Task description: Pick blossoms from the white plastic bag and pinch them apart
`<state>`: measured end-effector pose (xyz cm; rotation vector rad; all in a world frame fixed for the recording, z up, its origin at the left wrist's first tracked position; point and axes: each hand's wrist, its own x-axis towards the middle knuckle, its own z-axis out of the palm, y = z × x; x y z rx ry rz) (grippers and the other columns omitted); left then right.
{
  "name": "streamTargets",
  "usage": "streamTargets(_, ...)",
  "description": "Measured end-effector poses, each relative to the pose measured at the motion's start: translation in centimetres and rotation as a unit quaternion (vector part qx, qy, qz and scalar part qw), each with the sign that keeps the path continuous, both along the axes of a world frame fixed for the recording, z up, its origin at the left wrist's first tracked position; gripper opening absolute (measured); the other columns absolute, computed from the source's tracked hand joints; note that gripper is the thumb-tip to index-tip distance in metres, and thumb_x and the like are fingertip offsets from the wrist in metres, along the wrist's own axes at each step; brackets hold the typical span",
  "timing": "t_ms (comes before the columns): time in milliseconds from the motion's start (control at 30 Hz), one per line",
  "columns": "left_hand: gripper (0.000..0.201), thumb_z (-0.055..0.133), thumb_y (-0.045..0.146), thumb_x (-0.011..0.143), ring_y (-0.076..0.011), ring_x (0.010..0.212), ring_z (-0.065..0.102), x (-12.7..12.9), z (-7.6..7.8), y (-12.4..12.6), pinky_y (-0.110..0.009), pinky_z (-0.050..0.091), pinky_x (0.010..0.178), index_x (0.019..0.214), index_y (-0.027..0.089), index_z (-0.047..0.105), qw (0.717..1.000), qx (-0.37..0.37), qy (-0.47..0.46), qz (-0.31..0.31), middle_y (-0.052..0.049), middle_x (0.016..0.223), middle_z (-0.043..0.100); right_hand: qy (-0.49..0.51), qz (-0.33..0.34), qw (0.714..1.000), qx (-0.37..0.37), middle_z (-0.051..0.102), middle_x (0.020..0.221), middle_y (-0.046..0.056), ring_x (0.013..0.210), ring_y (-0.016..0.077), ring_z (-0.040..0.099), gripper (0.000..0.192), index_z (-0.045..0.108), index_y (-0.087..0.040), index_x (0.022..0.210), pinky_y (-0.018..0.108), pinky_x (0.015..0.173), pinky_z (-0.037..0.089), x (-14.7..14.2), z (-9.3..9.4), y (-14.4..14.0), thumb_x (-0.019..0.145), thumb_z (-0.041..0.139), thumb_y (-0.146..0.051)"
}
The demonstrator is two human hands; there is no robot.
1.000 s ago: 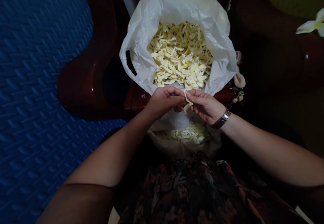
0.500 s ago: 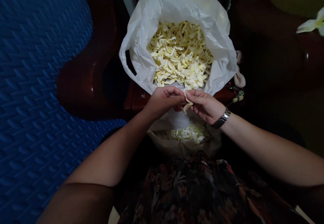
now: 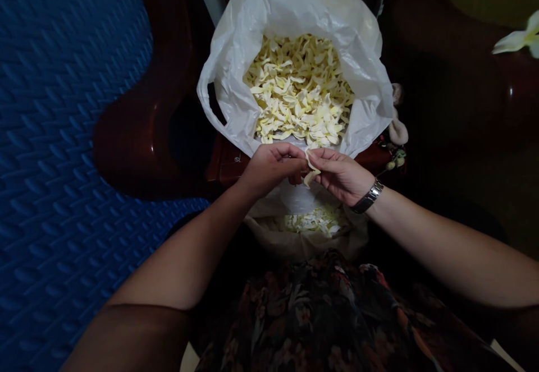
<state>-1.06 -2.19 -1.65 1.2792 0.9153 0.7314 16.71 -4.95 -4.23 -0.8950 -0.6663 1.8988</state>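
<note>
A pale cream flower (image 3: 312, 177) with long petals is pinched between my two hands, just beyond the near rim of a lower bag. My left hand (image 3: 275, 164) has its thumb and fingers closed at the flower's left side. From the right, my right hand (image 3: 343, 174), with a metal watch at the wrist, pinches it too. Beyond them stands a white plastic bag (image 3: 236, 69), wide at the mouth, holding a heap of cream-yellow flowers (image 3: 301, 88). Below my hands, a second bag (image 3: 290, 246) contains smaller whitish-green pieces (image 3: 314, 220).
Glossy dark-red wooden furniture (image 3: 126, 136) curves at the left, above a blue textured mat (image 3: 54, 203). A single white flower (image 3: 517, 41) shows at the right edge. Small plush-like trinkets (image 3: 398, 131) hang beside the white bag's right side.
Almost nothing differs. Both hands keep the flower in the same place, and its lower petal has shifted very slightly.
</note>
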Motion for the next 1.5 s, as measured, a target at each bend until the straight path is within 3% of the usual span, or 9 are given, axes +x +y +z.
streamTargets(333,0.007,0.07,0.019,0.074,-0.0093,0.046,0.059,0.0,0.0,0.1,-0.019,0.047,0.049,0.07,0.015,0.066,1.0,-0.014,0.002,-0.014,0.001,0.051,0.064,-0.053,-0.046,0.997,0.035,0.071,0.072,-0.002,0.065,0.0096,0.061,0.036,0.073,-0.019,0.078,0.024,0.068,0.053,-0.4,0.4,-0.3,0.058,0.097,-0.037)
streamTargets(567,0.008,0.07,0.02,0.075,-0.0096,0.047,0.06,-0.2,0.0,0.1,-0.019,0.048,0.05,0.071,0.014,0.067,1.0,-0.011,0.014,-0.018,0.001,0.052,0.064,-0.058,-0.042,0.996,0.044,0.069,0.069,-0.003,0.064,0.0103,0.06,0.039,0.069,-0.02,0.076,0.026,0.067,0.051,-0.4,0.1,-0.1,0.056,0.097,-0.038)
streamTargets(767,0.009,0.072,0.02,0.073,-0.0093,0.048,0.058,-0.1,0.2,-0.1,-0.019,0.046,0.049,0.071,0.015,0.065,1.0,-0.006,0.027,0.015,0.001,0.051,0.063,-0.115,-0.076,0.987,0.08,0.07,0.073,-0.002,0.067,0.0105,0.06,0.038,0.073,-0.02,0.077,0.026,0.068,0.05,-0.4,-0.2,-0.1,0.057,0.096,-0.042)
streamTargets(900,0.011,0.073,0.022,0.071,-0.009,0.048,0.058,-0.1,0.4,-0.1,-0.018,0.046,0.049,0.071,0.014,0.065,0.998,0.011,0.038,0.04,0.002,0.051,0.062,-0.19,-0.119,0.964,0.142,0.073,0.079,0.0,0.073,0.0131,0.061,0.035,0.076,-0.022,0.077,0.029,0.074,0.051,-0.4,0.1,-0.3,0.059,0.094,-0.046)
streamTargets(1033,0.009,0.072,0.022,0.071,-0.0072,0.048,0.055,0.1,0.5,-0.3,-0.018,0.042,0.048,0.071,0.014,0.067,0.996,0.044,0.044,0.056,0.003,0.053,0.062,-0.234,-0.115,0.946,0.191,0.074,0.085,0.003,0.08,0.0164,0.064,0.034,0.077,-0.023,0.081,0.032,0.079,0.053,-0.5,0.4,-0.7,0.068,0.088,-0.052)
streamTargets(1267,0.01,0.069,0.023,0.074,-0.0063,0.05,0.048,0.5,0.0,-0.5,-0.019,0.035,0.047,0.073,0.014,0.073,0.984,0.127,0.093,0.082,0.003,0.054,0.06,-0.221,-0.124,0.949,0.189,0.07,0.081,0.001,0.075,0.0138,0.061,0.04,0.072,-0.022,0.085,0.029,0.073,0.051,-1.3,-0.4,-0.9,0.069,0.087,-0.056)
streamTargets(1500,0.012,0.067,0.024,0.074,-0.0071,0.05,0.048,0.7,-0.5,-0.7,-0.02,0.036,0.048,0.068,0.014,0.068,0.98,0.151,0.092,0.085,0.003,0.055,0.059,-0.278,-0.144,0.922,0.228,0.069,0.076,0.001,0.071,0.014,0.058,0.047,0.07,-0.019,0.082,0.028,0.069,0.048,-1.3,-0.8,-0.7,0.075,0.077,-0.065)
